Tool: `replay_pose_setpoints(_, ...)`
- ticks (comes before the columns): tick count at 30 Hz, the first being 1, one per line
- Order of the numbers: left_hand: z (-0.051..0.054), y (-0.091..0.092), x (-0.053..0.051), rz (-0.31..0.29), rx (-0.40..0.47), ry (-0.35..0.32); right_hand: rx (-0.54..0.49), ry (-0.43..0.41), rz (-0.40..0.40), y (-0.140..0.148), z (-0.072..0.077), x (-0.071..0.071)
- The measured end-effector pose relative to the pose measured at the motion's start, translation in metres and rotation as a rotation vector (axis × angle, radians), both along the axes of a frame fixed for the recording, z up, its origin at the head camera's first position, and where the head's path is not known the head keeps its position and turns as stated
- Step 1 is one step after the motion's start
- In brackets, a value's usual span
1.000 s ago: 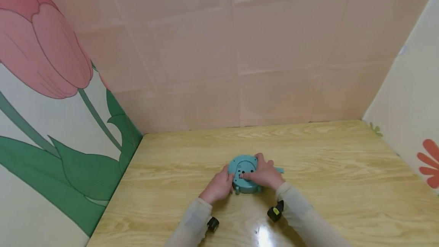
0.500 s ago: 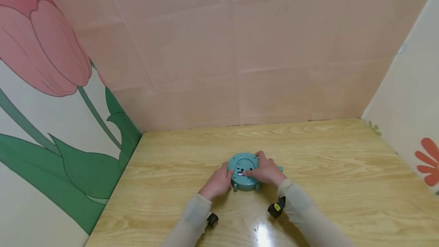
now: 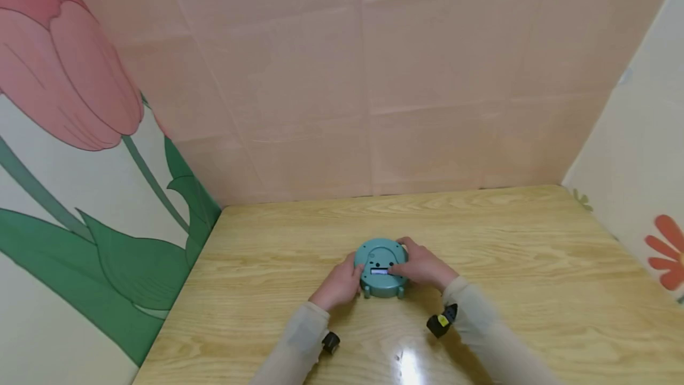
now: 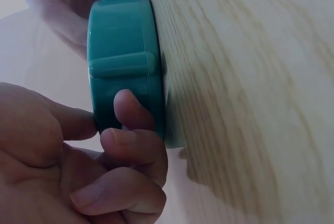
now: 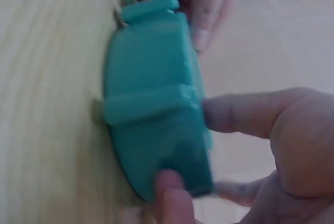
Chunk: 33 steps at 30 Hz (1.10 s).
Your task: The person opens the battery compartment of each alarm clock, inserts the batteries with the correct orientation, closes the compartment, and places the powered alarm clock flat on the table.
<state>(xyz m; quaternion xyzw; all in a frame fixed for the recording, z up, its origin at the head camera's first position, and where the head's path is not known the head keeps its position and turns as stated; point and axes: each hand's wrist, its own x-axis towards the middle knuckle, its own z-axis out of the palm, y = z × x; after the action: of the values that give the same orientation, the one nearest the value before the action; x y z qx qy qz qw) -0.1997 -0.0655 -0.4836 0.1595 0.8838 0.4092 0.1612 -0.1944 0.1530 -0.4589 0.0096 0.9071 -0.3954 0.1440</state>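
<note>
A round teal alarm clock lies with its back up on the wooden table, its two stubby feet pointing toward me. In its back is an open slot, like a battery compartment, with a pale strip inside that may be a battery. My left hand grips the clock's left edge, thumb on the back and fingers along the side. From the right, my right hand holds the rim, its thumb at the slot's right end. In the right wrist view the clock's side looks slightly blurred.
The wood-grain table spreads around the hands. A pink-brown covering stands behind it, with a tulip-patterned panel on the left and a pale flowered panel on the right. Small black cameras sit at the wrists.
My right hand has shifted right and its thumb has slid off the slot, baring more of the pale strip. A teal strip beyond the right hand no longer shows. The left hand stays put.
</note>
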Motion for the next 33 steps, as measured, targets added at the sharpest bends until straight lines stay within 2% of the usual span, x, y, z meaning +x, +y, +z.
replay_pose_setpoints(4,-0.002,0.001,0.0,-0.011,-0.006,0.029,-0.05,0.002,0.009,0.014,0.005,0.001)
replay_pose_setpoints(7,-0.003,0.001,0.0,-0.014,-0.008,0.026,-0.033,0.048,0.023,0.027,0.007,0.002)
replay_pose_setpoints(12,-0.003,0.001,0.0,-0.009,-0.004,0.015,0.111,0.187,0.082,0.044,0.009,0.001)
replay_pose_setpoints(14,-0.003,0.001,0.0,-0.007,0.0,0.016,0.158,0.214,0.099,0.049,0.009,0.001)
replay_pose_setpoints(18,-0.003,0.0,0.0,-0.005,0.002,0.02,0.201,0.207,0.112,0.056,0.006,0.0)
replay_pose_setpoints(24,-0.002,0.001,0.001,-0.003,0.001,0.016,0.256,0.184,0.079,0.063,0.001,-0.001)
replay_pose_setpoints(33,-0.001,-0.001,0.002,0.002,-0.007,0.027,0.268,0.166,0.076,0.067,-0.009,-0.005)
